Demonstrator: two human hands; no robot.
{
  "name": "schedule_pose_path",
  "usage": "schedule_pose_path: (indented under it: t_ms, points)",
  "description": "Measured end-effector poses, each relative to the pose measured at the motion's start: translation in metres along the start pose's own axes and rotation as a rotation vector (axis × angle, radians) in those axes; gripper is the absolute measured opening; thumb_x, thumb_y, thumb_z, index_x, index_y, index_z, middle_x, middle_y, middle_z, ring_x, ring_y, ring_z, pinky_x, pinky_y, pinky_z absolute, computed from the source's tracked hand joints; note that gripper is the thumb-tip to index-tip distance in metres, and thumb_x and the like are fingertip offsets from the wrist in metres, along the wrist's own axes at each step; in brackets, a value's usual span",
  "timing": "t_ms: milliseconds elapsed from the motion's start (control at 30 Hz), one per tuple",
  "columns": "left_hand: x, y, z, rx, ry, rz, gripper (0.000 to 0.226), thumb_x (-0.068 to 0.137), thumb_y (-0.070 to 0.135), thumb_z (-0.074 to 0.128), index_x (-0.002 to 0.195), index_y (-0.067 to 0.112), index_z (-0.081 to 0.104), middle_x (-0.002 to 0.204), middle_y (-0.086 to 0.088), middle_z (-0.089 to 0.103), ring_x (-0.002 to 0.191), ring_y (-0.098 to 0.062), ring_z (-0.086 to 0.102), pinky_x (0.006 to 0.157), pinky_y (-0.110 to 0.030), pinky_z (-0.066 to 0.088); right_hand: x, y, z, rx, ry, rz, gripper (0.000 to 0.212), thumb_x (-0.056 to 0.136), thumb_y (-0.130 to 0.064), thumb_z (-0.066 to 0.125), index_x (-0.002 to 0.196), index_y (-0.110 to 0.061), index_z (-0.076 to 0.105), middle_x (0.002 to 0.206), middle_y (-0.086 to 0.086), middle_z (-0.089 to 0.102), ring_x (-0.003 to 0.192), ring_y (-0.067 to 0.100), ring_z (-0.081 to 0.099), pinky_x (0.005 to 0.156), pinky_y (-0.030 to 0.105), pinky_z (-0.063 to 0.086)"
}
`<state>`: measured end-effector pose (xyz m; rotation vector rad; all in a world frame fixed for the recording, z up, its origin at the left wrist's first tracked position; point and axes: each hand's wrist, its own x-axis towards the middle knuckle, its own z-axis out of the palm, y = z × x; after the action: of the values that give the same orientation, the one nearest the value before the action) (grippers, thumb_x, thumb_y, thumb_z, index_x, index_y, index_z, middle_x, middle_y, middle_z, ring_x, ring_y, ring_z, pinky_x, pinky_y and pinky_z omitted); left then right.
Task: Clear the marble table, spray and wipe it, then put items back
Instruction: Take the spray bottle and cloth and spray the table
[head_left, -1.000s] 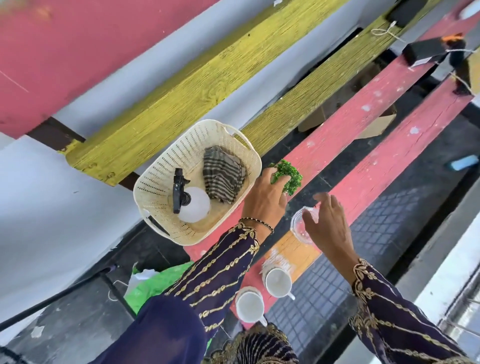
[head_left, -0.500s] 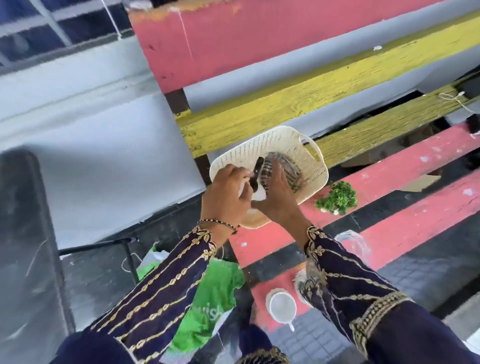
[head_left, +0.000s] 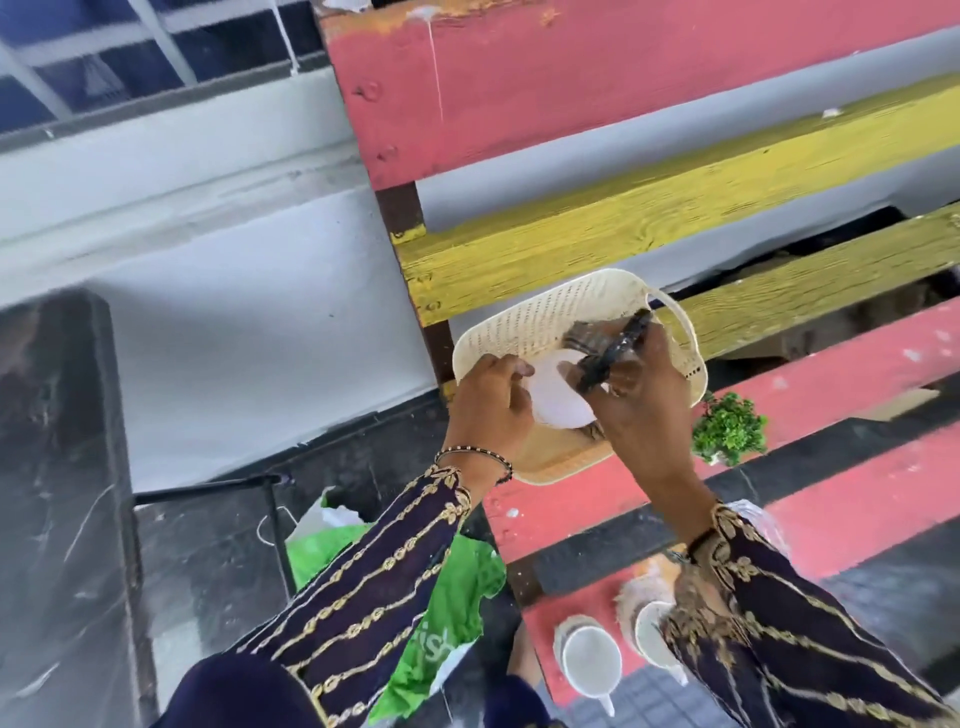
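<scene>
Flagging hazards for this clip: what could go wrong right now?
1. Both hands, left and right, are on the spray bottle in the basket; the basket overhangs the bench slat and might tip as the bottle lifts.
2. The small green plant sits beside the basket and could be knocked.
3. Two white cups stand under the right sleeve, which may catch them.

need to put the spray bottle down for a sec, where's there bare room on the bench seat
Free: the pink slat right of the small green plant, and the slat stretch between the basket and the white cups. Crowded: the basket itself, where both hands hold the spray bottle, and the cups' corner.
</scene>
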<state>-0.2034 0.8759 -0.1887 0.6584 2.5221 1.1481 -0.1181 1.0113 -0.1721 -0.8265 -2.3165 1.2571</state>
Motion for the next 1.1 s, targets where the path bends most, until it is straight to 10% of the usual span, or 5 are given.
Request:
schedule_pose_path:
  t_ms: [367,700,1100]
  points:
    - [0.062,-0.002,0.125,0.097,-0.328,-0.653,0.049,0.09,0.023,0.06,0.13,0.0,0.045,0.137,-0.019,0.049,0.127,-0.034,0.048,0.098,-0.039,0.043,0.024,0.022,-0.059,0.041,-0.028,0.002,0.058,0.08,-0.021,0.086,0.127,-0.016,0.054,0.111,0.0,0.073,0.092,0.009,0.073,0.072,0.012,0.058]
    - [0.063,0.006,0.116,0.134,-0.205,-0.484,0.045,0.09,0.027,0.054,0.124,-0.002,0.048,0.122,-0.025,0.057,0.112,-0.041,0.055,0.088,-0.045,0.045,0.023,0.018,-0.075,-0.009,-0.075,-0.026,0.053,0.08,-0.018,0.084,0.125,-0.018,0.056,0.111,-0.003,0.072,0.085,0.004,0.07,0.065,0.001,0.047]
    - [-0.073,0.056,-0.078,-0.309,0.103,-0.185,0.021,0.089,0.01,0.055,0.088,0.026,0.069,0.093,0.004,0.069,0.085,-0.013,0.062,0.066,-0.015,0.043,-0.054,-0.128,-0.098,0.029,-0.141,-0.251,0.055,0.079,-0.024,0.087,0.126,-0.023,0.058,0.116,-0.016,0.071,0.083,0.002,0.071,0.078,0.02,0.059]
